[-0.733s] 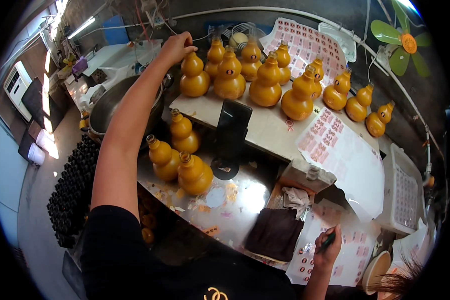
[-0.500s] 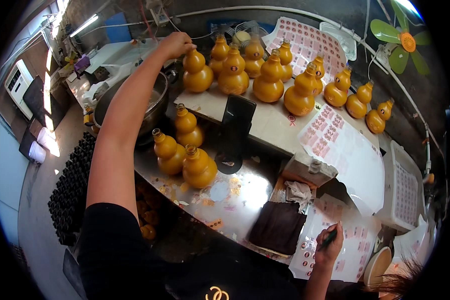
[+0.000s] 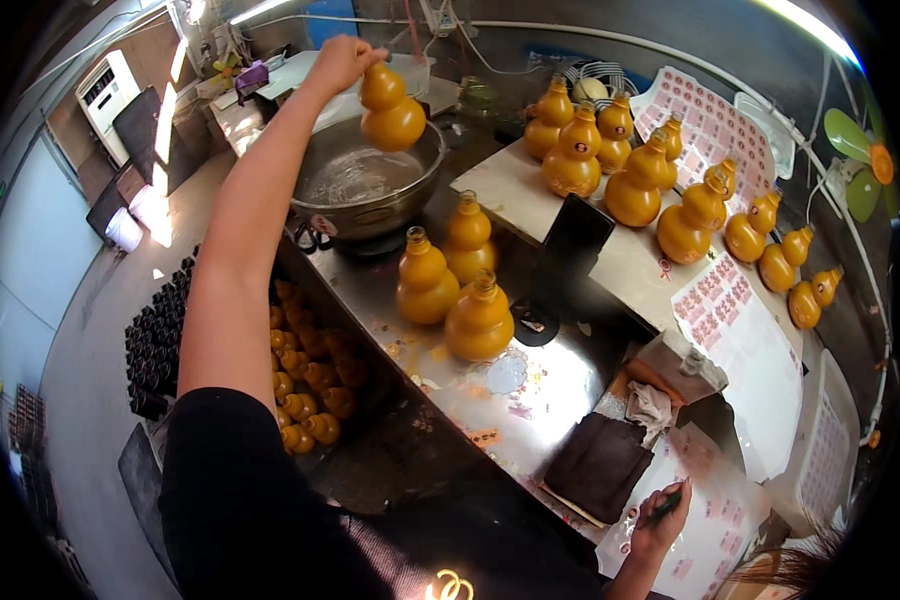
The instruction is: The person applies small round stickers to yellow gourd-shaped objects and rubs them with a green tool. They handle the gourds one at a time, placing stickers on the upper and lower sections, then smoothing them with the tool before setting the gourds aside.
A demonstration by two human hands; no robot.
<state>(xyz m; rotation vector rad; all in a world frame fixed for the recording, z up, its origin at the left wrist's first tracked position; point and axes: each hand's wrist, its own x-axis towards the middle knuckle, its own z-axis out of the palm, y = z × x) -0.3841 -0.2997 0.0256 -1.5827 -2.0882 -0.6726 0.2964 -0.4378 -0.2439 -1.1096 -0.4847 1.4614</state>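
Observation:
My left hand (image 3: 343, 64) grips a yellow-brown gourd-shaped bottle (image 3: 391, 122) by its narrow neck, over the edge of a metal bowl (image 3: 325, 200) of clear liquid. The bottle hangs in the air. My right hand (image 3: 663, 515) is closed around a slim dark-green tool (image 3: 665, 507), its exact kind unclear, above a sheet of printed labels (image 3: 715, 510). Between my arms, three like bottles (image 3: 479, 318) stand on the shiny metal table (image 3: 450, 395).
Several gourd bottles (image 3: 572, 165) stand on a raised board (image 3: 510, 185). A phone (image 3: 577, 232) leans on a stand before it. A dark folded cloth (image 3: 595, 465) lies beside the labels. More gourd bottles (image 3: 310, 375) fill a space below. A green fan (image 3: 875, 165) hangs at right.
My left hand has lifted a bottle off the board and carried it left over the bowl. The view has shifted left. My right hand stays by the labels with the tool.

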